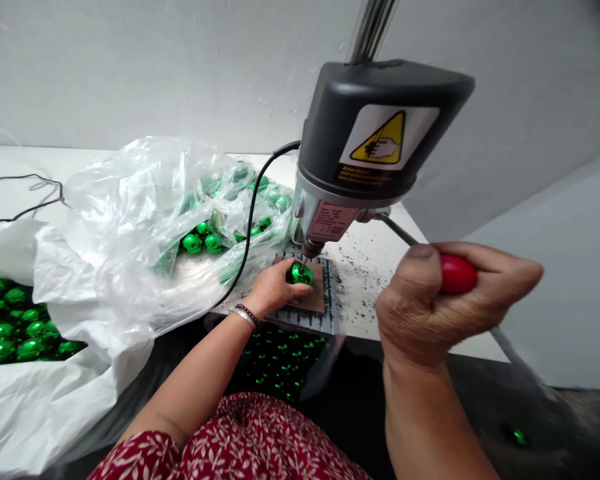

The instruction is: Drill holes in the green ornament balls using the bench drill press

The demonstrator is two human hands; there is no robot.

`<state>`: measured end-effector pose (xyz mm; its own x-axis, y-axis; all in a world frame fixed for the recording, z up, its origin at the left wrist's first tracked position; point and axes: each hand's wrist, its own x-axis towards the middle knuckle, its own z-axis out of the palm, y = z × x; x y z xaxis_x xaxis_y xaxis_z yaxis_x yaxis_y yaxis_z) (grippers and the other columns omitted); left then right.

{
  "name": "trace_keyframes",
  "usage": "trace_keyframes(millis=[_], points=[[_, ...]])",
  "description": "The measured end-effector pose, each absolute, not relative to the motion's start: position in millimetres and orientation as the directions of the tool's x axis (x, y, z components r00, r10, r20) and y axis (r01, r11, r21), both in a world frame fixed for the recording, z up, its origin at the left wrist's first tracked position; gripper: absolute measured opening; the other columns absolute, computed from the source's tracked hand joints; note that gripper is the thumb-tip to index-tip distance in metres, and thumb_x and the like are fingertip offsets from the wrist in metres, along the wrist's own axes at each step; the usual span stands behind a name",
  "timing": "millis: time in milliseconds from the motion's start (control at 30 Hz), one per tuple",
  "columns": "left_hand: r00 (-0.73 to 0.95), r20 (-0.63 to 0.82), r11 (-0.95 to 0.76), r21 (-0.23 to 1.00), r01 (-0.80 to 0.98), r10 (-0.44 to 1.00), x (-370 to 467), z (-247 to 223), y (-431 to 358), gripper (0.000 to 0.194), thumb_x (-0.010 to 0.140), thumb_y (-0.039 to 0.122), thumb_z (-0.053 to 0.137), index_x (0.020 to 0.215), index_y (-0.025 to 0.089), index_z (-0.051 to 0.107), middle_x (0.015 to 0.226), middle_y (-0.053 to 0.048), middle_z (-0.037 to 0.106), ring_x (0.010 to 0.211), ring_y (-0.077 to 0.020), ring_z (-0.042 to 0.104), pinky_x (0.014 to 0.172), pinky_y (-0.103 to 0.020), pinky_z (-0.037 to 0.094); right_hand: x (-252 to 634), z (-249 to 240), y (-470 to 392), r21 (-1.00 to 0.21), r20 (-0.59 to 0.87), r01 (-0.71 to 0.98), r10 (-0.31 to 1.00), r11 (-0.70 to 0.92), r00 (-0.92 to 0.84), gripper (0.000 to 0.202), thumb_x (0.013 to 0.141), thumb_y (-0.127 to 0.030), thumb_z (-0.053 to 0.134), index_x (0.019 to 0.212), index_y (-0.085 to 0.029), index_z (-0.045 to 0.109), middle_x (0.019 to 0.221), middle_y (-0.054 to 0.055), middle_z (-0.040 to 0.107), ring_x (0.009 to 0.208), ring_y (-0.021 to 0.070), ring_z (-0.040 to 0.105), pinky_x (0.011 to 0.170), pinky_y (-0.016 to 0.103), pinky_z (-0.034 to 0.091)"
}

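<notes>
Under the bit of a dark grey drill press, a shiny green ball sits on a brown board. My left hand grips this ball from the left, thumb and fingers around its sides. The drill chuck is just above it, and the thin bit reaches the ball's top. My right hand is wrapped round the red knob of the press lever, to the right of the machine.
Clear plastic bags with green balls lie left of the press. More balls fill a white sack at the far left. A black cable hangs beside the press. Dark shavings dot the white table. Several green balls lie below the table edge.
</notes>
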<state>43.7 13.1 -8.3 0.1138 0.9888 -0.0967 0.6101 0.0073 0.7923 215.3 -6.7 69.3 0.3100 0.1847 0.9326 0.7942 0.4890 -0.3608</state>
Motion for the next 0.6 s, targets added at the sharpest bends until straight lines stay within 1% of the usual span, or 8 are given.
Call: trace_keyframes(millis=[133, 233, 300, 367, 433, 533, 600], points=[[0.121, -0.086, -0.006, 0.792, 0.611, 0.989, 43, -6, 12, 0.047, 0.077, 0.037, 0.083, 0.121, 0.022, 0.072, 0.112, -0.007, 0.08, 0.105, -0.0276, 0.073, 0.095, -0.037, 0.056, 212, 57, -9, -0.377, 0.926, 0.791, 0.18, 0.482, 0.332, 0.01, 0.088, -0.027, 0.059, 0.085, -0.018, 0.056, 0.081, 0.0, 0.057, 0.072, 0.0074, 0.055, 0.065, 0.023, 0.045], [0.123, -0.082, -0.011, 0.792, 0.61, 0.989, 43, -7, 13, 0.052, 0.077, 0.037, 0.083, 0.125, 0.021, 0.071, 0.114, -0.007, 0.08, 0.105, -0.0273, 0.073, 0.096, -0.037, 0.056, 209, 49, -13, -0.393, 0.919, 0.786, 0.2, 0.478, 0.339, 0.009, 0.089, -0.027, 0.058, 0.085, -0.019, 0.055, 0.078, -0.001, 0.055, 0.069, 0.0076, 0.054, 0.062, 0.023, 0.043], [0.12, -0.082, -0.007, 0.793, 0.609, 0.989, 43, -8, 13, 0.055, 0.076, 0.036, 0.084, 0.128, 0.021, 0.07, 0.116, -0.008, 0.08, 0.107, -0.0275, 0.073, 0.097, -0.037, 0.056, 210, 52, -14, -0.395, 0.919, 0.782, 0.204, 0.483, 0.338, 0.01, 0.088, -0.028, 0.059, 0.085, -0.019, 0.054, 0.077, -0.002, 0.055, 0.068, 0.0075, 0.054, 0.062, 0.022, 0.042], [0.109, -0.088, 0.003, 0.794, 0.608, 0.99, 43, -8, 13, 0.055, 0.076, 0.036, 0.084, 0.128, 0.022, 0.071, 0.116, -0.008, 0.08, 0.107, -0.0279, 0.073, 0.098, -0.038, 0.055, 213, 65, -10, -0.393, 0.92, 0.782, 0.203, 0.484, 0.336, 0.013, 0.087, -0.03, 0.061, 0.085, -0.018, 0.055, 0.079, -0.001, 0.056, 0.07, 0.0074, 0.054, 0.063, 0.022, 0.043], [0.096, -0.091, 0.014, 0.795, 0.607, 0.991, 44, -8, 11, 0.055, 0.076, 0.035, 0.084, 0.128, 0.021, 0.071, 0.115, -0.008, 0.08, 0.107, -0.0283, 0.073, 0.098, -0.038, 0.056, 216, 87, -3, -0.406, 0.914, 0.782, 0.23, 0.473, 0.335, 0.017, 0.086, -0.032, 0.062, 0.087, -0.017, 0.056, 0.08, 0.0, 0.057, 0.07, 0.0065, 0.053, 0.063, 0.022, 0.042], [0.106, -0.069, -0.007, 0.806, 0.591, 0.992, 42, -5, 3, 0.057, 0.077, 0.031, 0.083, 0.131, 0.02, 0.069, 0.116, -0.007, 0.079, 0.107, -0.0277, 0.073, 0.099, -0.039, 0.056, 220, 116, 8, -0.472, 0.874, 0.761, 0.352, 0.445, 0.336, 0.02, 0.089, -0.034, 0.057, 0.091, -0.014, 0.056, 0.082, 0.0, 0.059, 0.071, 0.0046, 0.053, 0.067, 0.02, 0.043], [0.106, -0.046, -0.023, 0.819, 0.573, 0.993, 39, -3, -6, 0.062, 0.076, 0.028, 0.083, 0.135, 0.019, 0.067, 0.121, -0.008, 0.078, 0.112, -0.0275, 0.072, 0.103, -0.039, 0.055, 221, 127, 12, -0.487, 0.86, 0.758, 0.388, 0.433, 0.331, 0.021, 0.089, -0.034, 0.058, 0.09, -0.014, 0.055, 0.081, -0.001, 0.058, 0.072, 0.0038, 0.052, 0.069, 0.02, 0.042]])
